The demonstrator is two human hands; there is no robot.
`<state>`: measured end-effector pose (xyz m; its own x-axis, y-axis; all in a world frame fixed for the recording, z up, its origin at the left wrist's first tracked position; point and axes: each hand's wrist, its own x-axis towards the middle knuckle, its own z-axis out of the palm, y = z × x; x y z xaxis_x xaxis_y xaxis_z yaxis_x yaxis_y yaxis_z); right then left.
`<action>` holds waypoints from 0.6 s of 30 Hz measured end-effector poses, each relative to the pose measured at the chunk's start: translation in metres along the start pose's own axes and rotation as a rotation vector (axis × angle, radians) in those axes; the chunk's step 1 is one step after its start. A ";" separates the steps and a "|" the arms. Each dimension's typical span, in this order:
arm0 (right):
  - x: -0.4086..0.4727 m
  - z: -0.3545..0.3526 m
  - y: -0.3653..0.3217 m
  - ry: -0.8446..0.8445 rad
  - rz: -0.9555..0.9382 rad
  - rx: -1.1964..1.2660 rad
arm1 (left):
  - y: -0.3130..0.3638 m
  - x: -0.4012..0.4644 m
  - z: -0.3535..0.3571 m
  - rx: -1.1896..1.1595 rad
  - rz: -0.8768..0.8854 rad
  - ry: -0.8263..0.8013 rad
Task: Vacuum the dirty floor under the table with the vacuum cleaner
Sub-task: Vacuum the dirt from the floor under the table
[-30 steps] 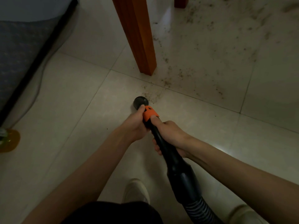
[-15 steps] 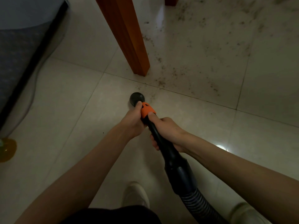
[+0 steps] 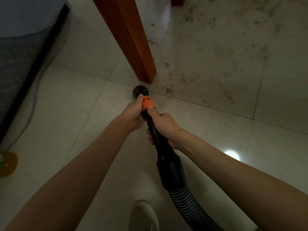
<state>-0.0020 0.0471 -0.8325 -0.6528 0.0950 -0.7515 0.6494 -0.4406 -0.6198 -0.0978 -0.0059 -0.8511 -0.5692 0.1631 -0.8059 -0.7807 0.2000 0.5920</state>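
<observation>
Left hand (image 3: 133, 114): fingers curled round the vacuum wand (image 3: 155, 130) at its orange collar (image 3: 148, 104).
Right hand (image 3: 164, 127): grips the wand just below, thumb on the collar.
Nozzle (image 3: 140, 92): frame centre, near the table leg (image 3: 133, 39).
Dirt (image 3: 191, 77): speckles the floor (image 3: 66, 105), upper right.
Hose (image 3: 191, 205): lower right.

The table leg (image 3: 131, 40) runs off the frame at 12 o'clock; a second leg (image 3: 178, 0) shows only its foot. The hose (image 3: 188, 202) leaves at 6 o'clock. The yellow object (image 3: 7, 164) at 9 o'clock is cut off and unidentifiable.
</observation>
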 end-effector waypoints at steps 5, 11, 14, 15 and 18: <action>0.018 0.009 -0.014 -0.001 -0.020 -0.006 | 0.018 0.012 -0.003 0.022 0.036 0.058; 0.034 0.014 -0.026 0.010 -0.033 -0.036 | 0.033 0.026 -0.006 0.037 0.052 0.073; 0.034 0.012 -0.024 0.031 -0.047 -0.035 | 0.032 0.027 -0.004 0.037 0.039 0.060; 0.032 0.011 -0.023 0.038 -0.049 -0.031 | 0.031 0.026 -0.002 0.041 0.033 0.049; 0.027 0.009 -0.020 0.050 -0.055 -0.023 | 0.028 0.022 0.002 0.043 0.018 0.019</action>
<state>-0.0363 0.0510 -0.8382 -0.6679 0.1637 -0.7260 0.6218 -0.4132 -0.6653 -0.1317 0.0050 -0.8528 -0.5880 0.1488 -0.7951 -0.7589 0.2388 0.6059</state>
